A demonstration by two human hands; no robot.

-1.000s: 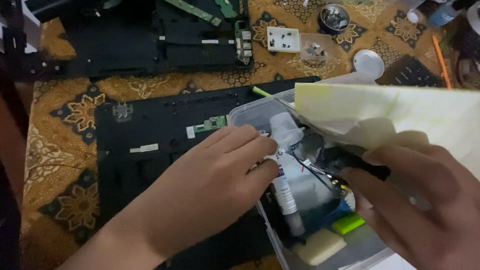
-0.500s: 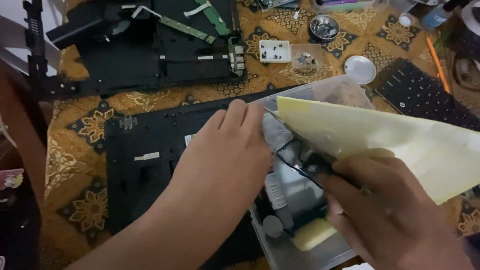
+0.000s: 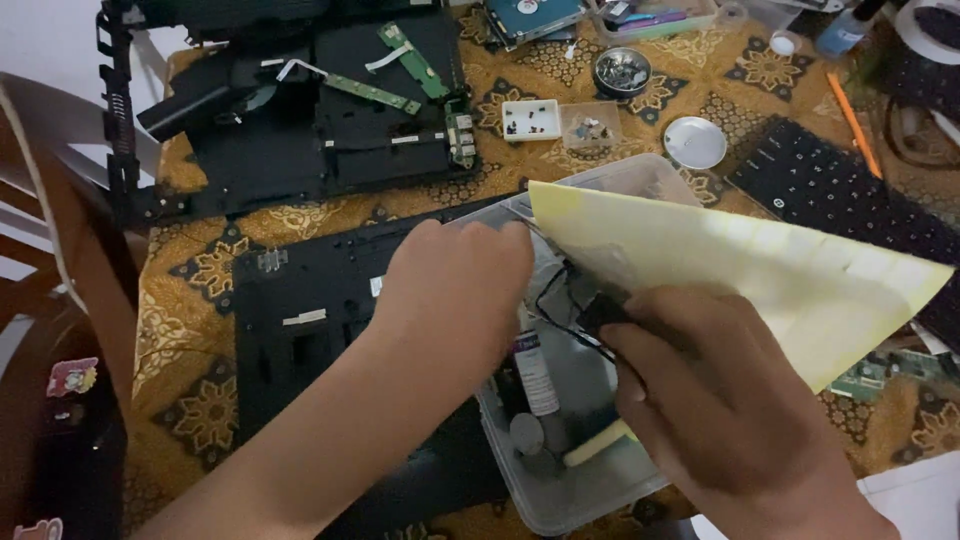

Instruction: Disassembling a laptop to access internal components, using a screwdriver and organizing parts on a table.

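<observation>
Both hands work inside a clear plastic parts box (image 3: 590, 495): the left hand (image 3: 455, 290), now moved up to its far rim, lies palm-down, grip hidden; the right hand (image 3: 720, 400) pinches a small black part (image 3: 605, 310) under a yellow sheet (image 3: 760, 275). Dismantled laptop shells (image 3: 300, 130) crowd the batik-covered tabletop (image 3: 190, 410); a wooden chair (image 3: 60, 250) stands left.

Perhaps labelled white tube (image 3: 537, 372) in clear box (image 3: 590, 495)
</observation>
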